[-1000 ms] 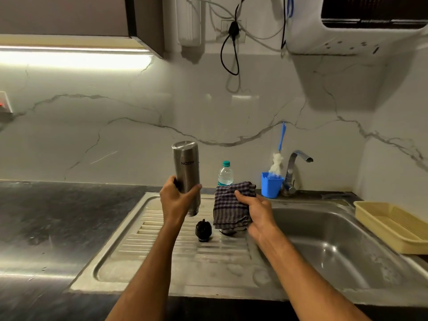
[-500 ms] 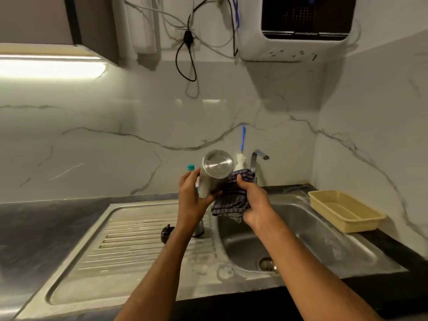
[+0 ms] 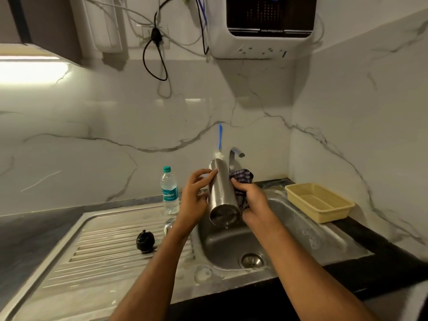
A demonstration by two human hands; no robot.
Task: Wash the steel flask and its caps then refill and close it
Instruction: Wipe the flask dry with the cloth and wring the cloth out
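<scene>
The steel flask [image 3: 221,193] is held tilted over the sink [image 3: 319,242], left hand [image 3: 193,200] gripping its side, right hand [image 3: 253,202] pressing a checked cloth [image 3: 242,179] against it. The black cap [image 3: 145,241] lies on the drainboard; refilling and closing apparently remain.

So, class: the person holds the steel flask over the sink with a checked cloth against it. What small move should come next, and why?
Probably slide the checked cloth along the cylindrical steel flask to dry it: the right hand presses it there, the left hand steadies the flask, and a drop hangs from its lower end.
</scene>
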